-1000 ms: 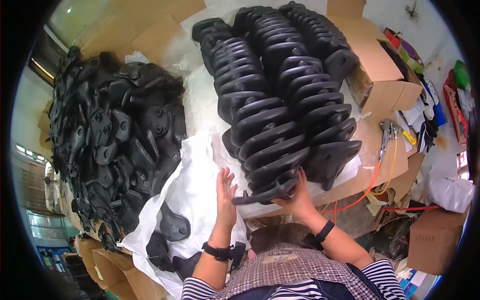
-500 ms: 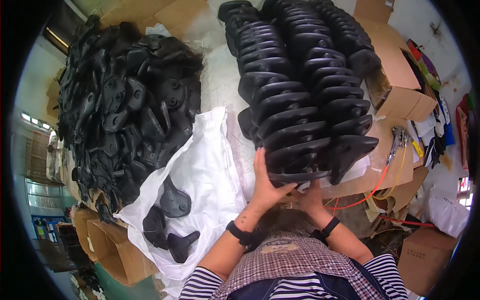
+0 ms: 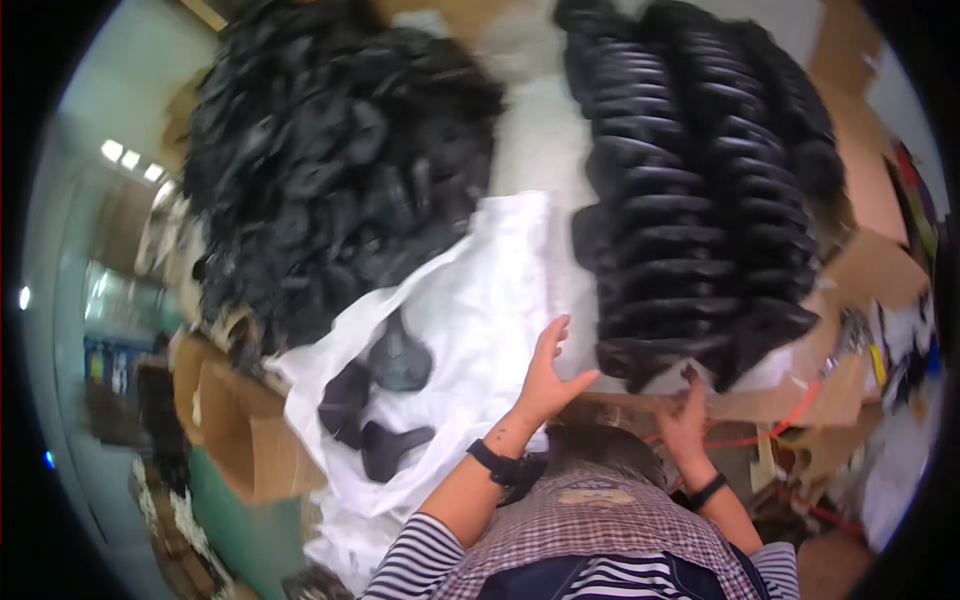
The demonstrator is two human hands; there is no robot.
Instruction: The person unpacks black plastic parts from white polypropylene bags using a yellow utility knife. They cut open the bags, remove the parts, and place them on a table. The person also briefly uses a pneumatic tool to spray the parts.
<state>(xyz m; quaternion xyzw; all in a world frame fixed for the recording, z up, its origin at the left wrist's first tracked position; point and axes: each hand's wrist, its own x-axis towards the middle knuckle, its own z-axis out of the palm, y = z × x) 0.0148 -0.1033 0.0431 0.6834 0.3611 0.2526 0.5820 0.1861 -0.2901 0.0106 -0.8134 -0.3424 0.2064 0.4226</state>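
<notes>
Black saddle-shaped moulded parts [image 3: 660, 300] stand nested in long rows on the right side of the table. My left hand [image 3: 545, 385] is open beside the near left end of these rows, thumb and fingers spread, holding nothing. Just below the rows' near end, my right hand [image 3: 684, 425] has its fingers apart and nothing visible in it. Its fingertips are close to the lowest parts; whether they touch is blurred. To the left, a white cloth sack [image 3: 470, 300] carries a few loose black parts [image 3: 400, 357].
A big jumbled heap of black parts [image 3: 330, 160] fills the far left. Below it stands an open cardboard box [image 3: 250, 430]. At the right are a red hose [image 3: 800, 405], metal tools [image 3: 852, 335] and a carton [image 3: 880, 275].
My left hand has come away from the near end of the rows, and my right hand has drawn down a little. The whole view has swung, shifting the scene rightward and blurring it.
</notes>
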